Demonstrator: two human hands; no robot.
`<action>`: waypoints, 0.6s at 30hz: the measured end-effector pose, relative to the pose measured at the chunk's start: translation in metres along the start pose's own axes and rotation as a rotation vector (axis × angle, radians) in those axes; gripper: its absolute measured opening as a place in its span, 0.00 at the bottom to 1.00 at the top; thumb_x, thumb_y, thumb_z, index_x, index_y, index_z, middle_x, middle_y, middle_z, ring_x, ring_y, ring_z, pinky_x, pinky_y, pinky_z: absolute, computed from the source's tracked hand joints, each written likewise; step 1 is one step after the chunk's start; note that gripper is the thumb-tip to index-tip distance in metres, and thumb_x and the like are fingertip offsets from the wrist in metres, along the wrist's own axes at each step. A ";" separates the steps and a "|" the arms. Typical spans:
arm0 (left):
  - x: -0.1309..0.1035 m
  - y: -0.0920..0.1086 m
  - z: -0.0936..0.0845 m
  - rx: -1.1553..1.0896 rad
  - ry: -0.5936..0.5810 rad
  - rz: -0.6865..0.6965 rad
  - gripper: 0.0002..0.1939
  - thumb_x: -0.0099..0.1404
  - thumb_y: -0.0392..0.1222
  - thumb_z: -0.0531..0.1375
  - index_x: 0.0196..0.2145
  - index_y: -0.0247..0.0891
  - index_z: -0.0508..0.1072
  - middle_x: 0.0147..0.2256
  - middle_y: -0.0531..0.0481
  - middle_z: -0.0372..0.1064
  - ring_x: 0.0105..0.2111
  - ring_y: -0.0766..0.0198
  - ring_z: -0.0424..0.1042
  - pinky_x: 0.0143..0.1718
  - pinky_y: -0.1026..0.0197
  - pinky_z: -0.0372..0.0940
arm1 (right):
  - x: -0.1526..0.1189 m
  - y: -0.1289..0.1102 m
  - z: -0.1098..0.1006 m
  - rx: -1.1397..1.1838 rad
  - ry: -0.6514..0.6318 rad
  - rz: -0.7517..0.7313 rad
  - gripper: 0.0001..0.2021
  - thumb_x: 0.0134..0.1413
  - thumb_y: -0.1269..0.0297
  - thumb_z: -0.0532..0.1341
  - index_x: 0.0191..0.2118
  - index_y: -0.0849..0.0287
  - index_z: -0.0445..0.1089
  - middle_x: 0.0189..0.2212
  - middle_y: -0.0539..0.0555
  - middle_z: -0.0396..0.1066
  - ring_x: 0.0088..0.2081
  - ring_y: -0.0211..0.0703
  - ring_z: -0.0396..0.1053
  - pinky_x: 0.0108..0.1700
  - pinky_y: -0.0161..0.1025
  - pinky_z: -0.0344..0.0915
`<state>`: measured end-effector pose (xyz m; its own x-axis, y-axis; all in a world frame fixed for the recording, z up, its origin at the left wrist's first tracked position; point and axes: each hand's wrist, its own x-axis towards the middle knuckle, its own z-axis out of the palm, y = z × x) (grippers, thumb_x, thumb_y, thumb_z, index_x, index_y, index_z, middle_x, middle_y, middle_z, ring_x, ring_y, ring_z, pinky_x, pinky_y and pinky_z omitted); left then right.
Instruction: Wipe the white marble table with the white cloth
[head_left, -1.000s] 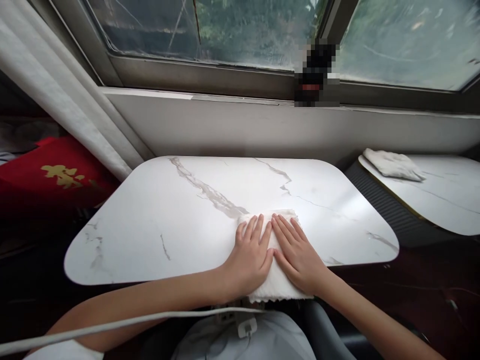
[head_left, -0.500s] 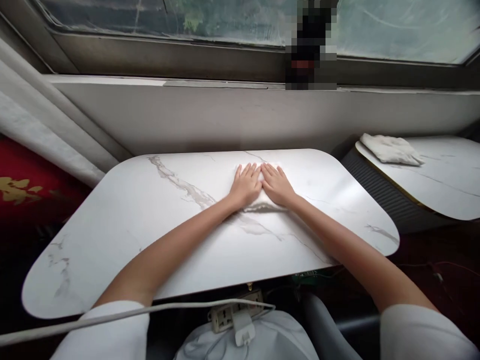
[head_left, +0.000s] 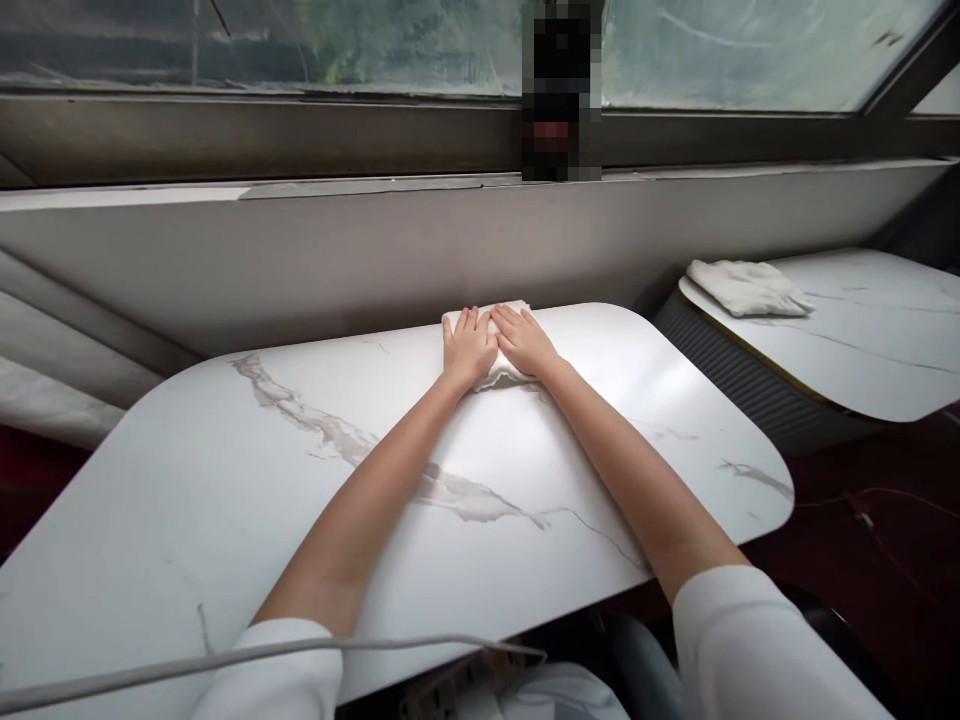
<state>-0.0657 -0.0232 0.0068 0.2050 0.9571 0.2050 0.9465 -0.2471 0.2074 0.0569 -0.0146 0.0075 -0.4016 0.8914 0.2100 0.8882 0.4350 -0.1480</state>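
Observation:
Both of my hands lie flat, side by side, on a white cloth [head_left: 504,372] near the far edge of a white marble-patterned table [head_left: 247,480]. My left hand [head_left: 468,348] has its fingers spread a little and presses on the cloth's left part. Beside it, my right hand [head_left: 523,342] rests on the right part, with its fingers extended toward the wall. The two hands touch or nearly touch at the thumbs. The cloth's back edge shows past the fingertips, over the table's rim.
A second marble-patterned table [head_left: 877,340] stands at the right with a folded whitish cloth [head_left: 750,288] on its corner. Behind are a low wall [head_left: 337,260] and a window. A pale cable [head_left: 262,652] crosses the foreground above a power strip [head_left: 450,690].
Both hands and the cloth have moved away from me, up to the table's far edge. The camera view has shifted, showing more of the right side.

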 end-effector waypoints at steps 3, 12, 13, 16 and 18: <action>-0.023 0.021 0.000 0.003 0.006 0.023 0.26 0.68 0.40 0.40 0.62 0.33 0.53 0.63 0.42 0.47 0.63 0.57 0.43 0.62 0.45 0.34 | -0.030 0.006 -0.007 -0.025 -0.019 -0.023 0.26 0.61 0.66 0.42 0.63 0.70 0.49 0.64 0.61 0.46 0.65 0.45 0.42 0.64 0.47 0.38; -0.155 0.114 -0.010 -0.074 -0.109 0.285 0.29 0.69 0.45 0.40 0.63 0.24 0.48 0.64 0.36 0.39 0.64 0.49 0.34 0.61 0.38 0.29 | -0.214 0.006 -0.050 -0.042 -0.011 -0.096 0.27 0.65 0.62 0.39 0.67 0.61 0.35 0.65 0.57 0.41 0.65 0.43 0.35 0.64 0.53 0.40; -0.167 0.123 -0.012 -0.083 -0.119 0.317 0.30 0.69 0.45 0.39 0.63 0.24 0.47 0.64 0.35 0.38 0.64 0.49 0.34 0.61 0.37 0.29 | -0.232 0.004 -0.055 -0.053 -0.005 -0.093 0.27 0.65 0.63 0.39 0.67 0.60 0.33 0.66 0.57 0.40 0.66 0.43 0.35 0.64 0.54 0.40; -0.190 0.141 -0.016 -0.098 -0.135 0.392 0.30 0.69 0.46 0.39 0.63 0.23 0.47 0.64 0.35 0.39 0.64 0.48 0.33 0.61 0.36 0.30 | -0.268 -0.002 -0.063 -0.091 -0.002 -0.061 0.28 0.65 0.64 0.39 0.67 0.58 0.28 0.66 0.56 0.39 0.65 0.44 0.35 0.64 0.54 0.42; -0.192 0.146 -0.016 -0.108 -0.138 0.415 0.30 0.69 0.45 0.40 0.63 0.23 0.47 0.64 0.35 0.39 0.64 0.48 0.33 0.61 0.36 0.31 | -0.277 -0.001 -0.064 -0.120 -0.011 -0.011 0.28 0.65 0.63 0.39 0.67 0.57 0.27 0.66 0.56 0.40 0.65 0.44 0.36 0.64 0.54 0.43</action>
<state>0.0296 -0.2452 0.0130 0.6004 0.7827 0.1641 0.7471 -0.6221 0.2341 0.1817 -0.2703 0.0112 -0.4131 0.8883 0.2006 0.9039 0.4269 -0.0292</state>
